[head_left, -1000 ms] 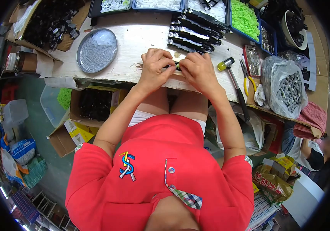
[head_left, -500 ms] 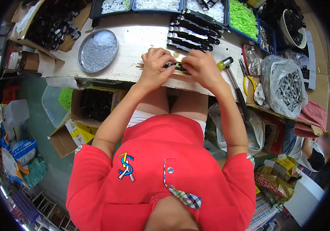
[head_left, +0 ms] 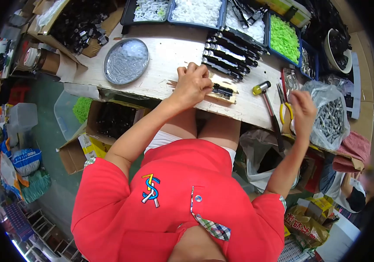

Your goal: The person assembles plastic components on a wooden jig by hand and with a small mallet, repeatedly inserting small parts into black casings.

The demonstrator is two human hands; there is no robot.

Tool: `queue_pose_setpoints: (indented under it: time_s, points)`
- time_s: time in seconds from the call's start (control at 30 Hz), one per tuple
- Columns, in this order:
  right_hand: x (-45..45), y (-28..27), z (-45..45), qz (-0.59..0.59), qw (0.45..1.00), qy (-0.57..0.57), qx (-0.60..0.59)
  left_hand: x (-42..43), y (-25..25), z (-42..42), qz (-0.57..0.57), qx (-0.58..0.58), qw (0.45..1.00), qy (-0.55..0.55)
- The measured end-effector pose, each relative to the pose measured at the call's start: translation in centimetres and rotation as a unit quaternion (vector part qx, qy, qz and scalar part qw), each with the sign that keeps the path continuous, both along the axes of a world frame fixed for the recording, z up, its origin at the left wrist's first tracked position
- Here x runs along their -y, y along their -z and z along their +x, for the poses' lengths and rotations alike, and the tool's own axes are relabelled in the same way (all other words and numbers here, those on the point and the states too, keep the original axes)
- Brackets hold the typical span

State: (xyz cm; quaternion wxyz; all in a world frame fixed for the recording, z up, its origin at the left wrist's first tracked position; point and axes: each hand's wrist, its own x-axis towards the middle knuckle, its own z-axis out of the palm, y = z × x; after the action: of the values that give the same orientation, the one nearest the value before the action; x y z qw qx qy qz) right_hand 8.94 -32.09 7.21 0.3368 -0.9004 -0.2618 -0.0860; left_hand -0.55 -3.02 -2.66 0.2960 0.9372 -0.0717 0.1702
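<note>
My left hand (head_left: 192, 86) is at the front edge of the bench, its fingers curled at the left end of a small black part (head_left: 223, 91). That part lies on a pale wooden block (head_left: 230, 99); whether my fingers grip anything there is hidden. Off to the right, my right hand (head_left: 303, 109) is raised beside the clear bag of grey metal pieces (head_left: 329, 117), its fingers bent and blurred. Between my hands lie a hammer (head_left: 272, 114) with a yellow-green face and yellow-handled pliers (head_left: 284, 104). Behind the block several long black assemblies (head_left: 227, 54) are laid in a row.
A round metal dish (head_left: 126, 61) sits at the left of the bench. Along the back stand trays of white pieces (head_left: 195, 12) and green pieces (head_left: 284, 39). An open box of black parts (head_left: 82, 26) is at the back left. Another person (head_left: 352, 192) is at the far right.
My right hand has left the block and moved right, to the bag of metal pieces. My left hand stays by the block, now more of the black part shows. The whole view has shifted slightly.
</note>
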Motion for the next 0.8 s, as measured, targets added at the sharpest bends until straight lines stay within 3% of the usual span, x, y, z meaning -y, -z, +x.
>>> queue_pose_setpoints:
  time_s: [0.07,0.13,0.2,0.27,0.3,0.37,0.43,0.47,0.5,0.57,0.73,0.8]
  points:
    - [3.0,-0.9,1.7,-0.031,0.990,0.072,0.114,0.0,0.1,-0.1,0.011,0.018,1.000,-0.001]
    - [7.4,-1.1,4.2,-0.066,0.965,0.187,0.172,0.1,0.1,-0.3,0.005,0.042,0.999,-0.006]
    - [10.2,-0.9,6.5,-0.114,0.947,0.234,0.191,-0.1,0.3,-0.4,0.003,0.045,0.999,0.005]
    - [16.3,0.8,9.4,-0.265,0.911,0.309,0.060,-1.0,0.0,-0.4,-0.016,0.020,0.999,0.036]
    - [17.9,1.7,10.3,-0.317,0.896,0.307,0.051,-1.8,-0.3,0.0,-0.035,0.028,0.999,0.027]
    - [17.7,1.7,10.3,-0.334,0.888,0.315,0.030,-4.6,-1.7,1.8,-0.061,0.035,0.997,-0.025]
    - [17.3,1.4,10.0,-0.324,0.894,0.307,0.039,-9.8,-3.0,5.4,0.020,0.119,0.988,-0.100]
    - [16.7,0.8,9.8,-0.315,0.900,0.302,0.024,-12.3,-3.5,7.2,0.002,0.143,0.980,-0.139]
    - [16.5,0.5,9.7,-0.305,0.905,0.297,0.009,-14.8,-3.8,9.0,0.040,0.126,0.971,-0.200]
    - [16.7,0.5,10.0,-0.292,0.909,0.297,0.007,-19.9,-3.2,12.8,-0.002,-0.017,0.955,-0.295]
    - [17.1,0.0,10.8,-0.234,0.921,0.306,-0.054,-22.3,-1.7,16.7,0.109,-0.194,0.930,-0.294]
    - [17.2,-0.1,11.2,-0.249,0.918,0.302,-0.060,-22.5,-0.9,17.2,0.120,-0.188,0.929,-0.297]
